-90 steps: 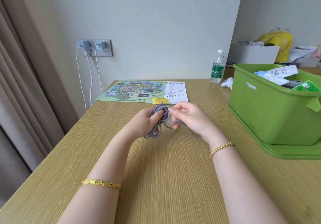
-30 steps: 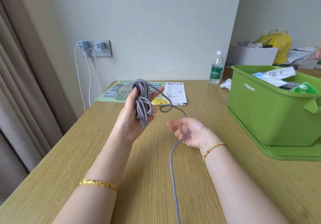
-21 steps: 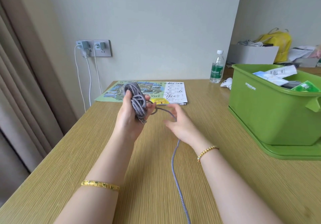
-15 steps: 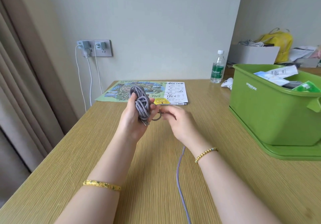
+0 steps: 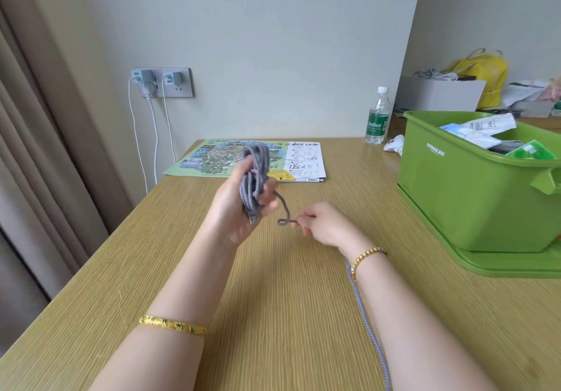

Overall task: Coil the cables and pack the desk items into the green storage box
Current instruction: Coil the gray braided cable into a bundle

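My left hand (image 5: 235,208) grips a bundle of coiled grey braided cable (image 5: 254,178) above the middle of the wooden desk; a metal plug end sticks out below the coil. From the coil a loose strand drops to my right hand (image 5: 323,223), which pinches it beside a small loop. The free tail runs under my right wrist and off the bottom edge. The green storage box (image 5: 461,196) stands at the right on its green lid, with packets and papers inside.
A printed map sheet (image 5: 218,160) with a yellow tag and a pen lies at the desk's far side. A water bottle (image 5: 378,117) and a white object stand near the box. Wall chargers with white cables hang left. Cardboard box and yellow bag sit behind.
My right hand moved back from the coil toward me and to the right, drawing out a short loop of strand. The left hand still holds the coil upright.
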